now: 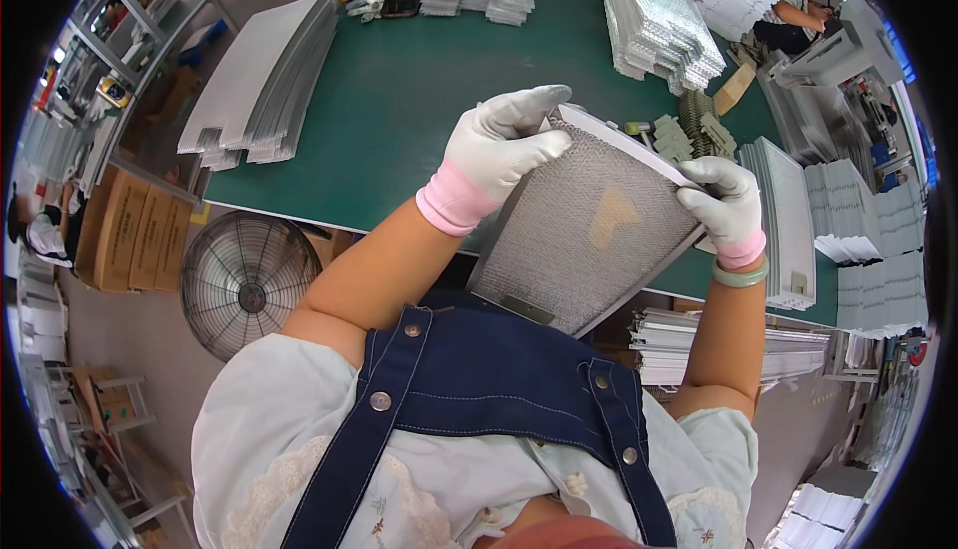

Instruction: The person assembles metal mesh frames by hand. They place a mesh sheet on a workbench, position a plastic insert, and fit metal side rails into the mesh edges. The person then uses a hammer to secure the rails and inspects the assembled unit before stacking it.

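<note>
Between my hands, a metal mesh filter panel (579,220) with a pale frame is tilted, its near end close to my apron. My left hand (511,145), in a white glove with a pink cuff, is closed on the panel's far left corner, thumb over the mesh. At the far right corner, my gloved right hand (723,200) pinches the frame edge. A yellowish patch shows through the mesh, and a small plate (527,309) sits at its near end. Beyond the panel lie pale green plastic pieces (674,138) and a small hammer-like tool (640,131).
The green table (399,100) holds a stack of flat panels (261,75) at left and stacked mesh panels (664,25) at far right. More framed panels (783,225) stand by my right arm. A floor fan (251,289) and cardboard boxes (140,230) are at left. A co-worker's arm (798,18) shows far right.
</note>
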Demonstrator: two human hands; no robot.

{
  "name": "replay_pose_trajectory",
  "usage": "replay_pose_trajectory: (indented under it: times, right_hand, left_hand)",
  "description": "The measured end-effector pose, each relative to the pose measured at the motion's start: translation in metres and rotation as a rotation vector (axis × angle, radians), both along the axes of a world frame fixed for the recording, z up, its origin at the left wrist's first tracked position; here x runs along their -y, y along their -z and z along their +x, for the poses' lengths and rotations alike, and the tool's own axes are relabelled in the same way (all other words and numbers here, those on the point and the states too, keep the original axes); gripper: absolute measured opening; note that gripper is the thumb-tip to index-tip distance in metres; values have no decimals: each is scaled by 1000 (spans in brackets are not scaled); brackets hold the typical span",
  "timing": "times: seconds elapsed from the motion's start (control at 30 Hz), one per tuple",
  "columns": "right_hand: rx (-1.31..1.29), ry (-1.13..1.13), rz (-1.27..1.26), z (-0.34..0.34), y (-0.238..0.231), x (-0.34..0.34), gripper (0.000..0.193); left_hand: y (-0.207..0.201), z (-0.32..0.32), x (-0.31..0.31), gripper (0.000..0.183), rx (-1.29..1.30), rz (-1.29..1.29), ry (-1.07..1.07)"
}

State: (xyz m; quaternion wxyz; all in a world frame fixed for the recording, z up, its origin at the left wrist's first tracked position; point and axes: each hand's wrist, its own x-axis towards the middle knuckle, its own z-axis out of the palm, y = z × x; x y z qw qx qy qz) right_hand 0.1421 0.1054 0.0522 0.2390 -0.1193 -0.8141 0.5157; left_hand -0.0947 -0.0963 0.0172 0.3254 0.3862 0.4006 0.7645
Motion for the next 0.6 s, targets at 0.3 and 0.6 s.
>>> replay_pose_trajectory:
  times: [0.3, 0.6]
  right_hand:
    - [53, -34, 82, -1, -9, 8, 28]
    - [75, 54, 445, -9, -38, 38, 32]
  left_hand:
    - [0, -1, 4, 37, -95, -9, -52]
    - [0, -4, 7, 43, -281, -130, -178]
